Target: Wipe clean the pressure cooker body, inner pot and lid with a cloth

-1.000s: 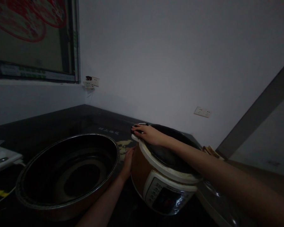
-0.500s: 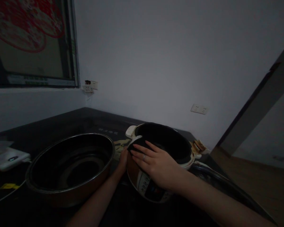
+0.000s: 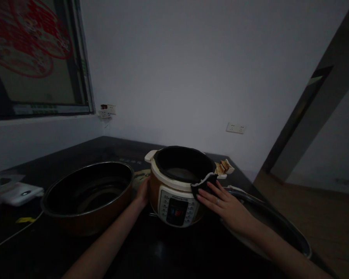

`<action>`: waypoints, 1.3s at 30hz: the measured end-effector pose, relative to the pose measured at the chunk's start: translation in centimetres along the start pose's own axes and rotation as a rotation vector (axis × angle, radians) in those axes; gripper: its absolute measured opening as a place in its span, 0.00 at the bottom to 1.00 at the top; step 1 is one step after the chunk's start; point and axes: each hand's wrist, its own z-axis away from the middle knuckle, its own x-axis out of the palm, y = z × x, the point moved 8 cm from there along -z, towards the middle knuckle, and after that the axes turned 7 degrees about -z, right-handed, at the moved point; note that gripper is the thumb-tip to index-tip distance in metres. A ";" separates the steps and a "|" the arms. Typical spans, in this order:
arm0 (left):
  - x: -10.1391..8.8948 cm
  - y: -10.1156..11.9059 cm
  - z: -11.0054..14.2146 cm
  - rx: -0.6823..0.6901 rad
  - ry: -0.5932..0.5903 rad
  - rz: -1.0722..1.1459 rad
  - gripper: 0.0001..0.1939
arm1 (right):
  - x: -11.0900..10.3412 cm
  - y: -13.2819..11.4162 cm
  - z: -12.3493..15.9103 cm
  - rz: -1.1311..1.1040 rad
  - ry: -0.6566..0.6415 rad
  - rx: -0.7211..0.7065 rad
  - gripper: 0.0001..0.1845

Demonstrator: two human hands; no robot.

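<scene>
Single head-worn view, from above the near table edge (image 3: 163,248); faces forward and slightly down, hands close, wall (image 3: 168,77) beyond filling upper centre.

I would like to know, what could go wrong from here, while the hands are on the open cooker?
The cooker may turn or slide if the right hand pushes the black cloth harder than the left hand steadies the side.

The cloth lies at the rim of the open pot, so dirt from it might fall inside.

The wide pan stands close beside the left forearm, which could bump it.
</scene>
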 end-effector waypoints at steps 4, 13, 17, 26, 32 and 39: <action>-0.3 0.4 3.6 0.035 -0.019 -0.017 0.12 | -0.9 -0.1 1.2 -0.047 0.071 0.177 0.46; 2.5 4.5 17.6 0.403 -0.094 -0.255 0.19 | -1.6 -4.1 -0.8 -0.441 0.464 0.506 0.39; 3.9 4.0 20.7 0.482 -0.227 -0.379 0.18 | 0.5 -6.7 -3.1 -0.293 0.501 0.482 0.42; 6.2 14.9 17.6 0.919 -0.209 -0.659 0.11 | 2.5 -7.9 -6.2 0.081 0.348 0.212 0.34; 12.6 16.9 10.7 0.805 -0.538 -0.894 0.11 | 1.6 -8.9 -11.5 0.080 0.274 0.100 0.26; 15.5 14.8 6.3 0.806 -0.672 -1.393 0.16 | 2.6 -9.6 -13.0 0.272 0.302 0.063 0.26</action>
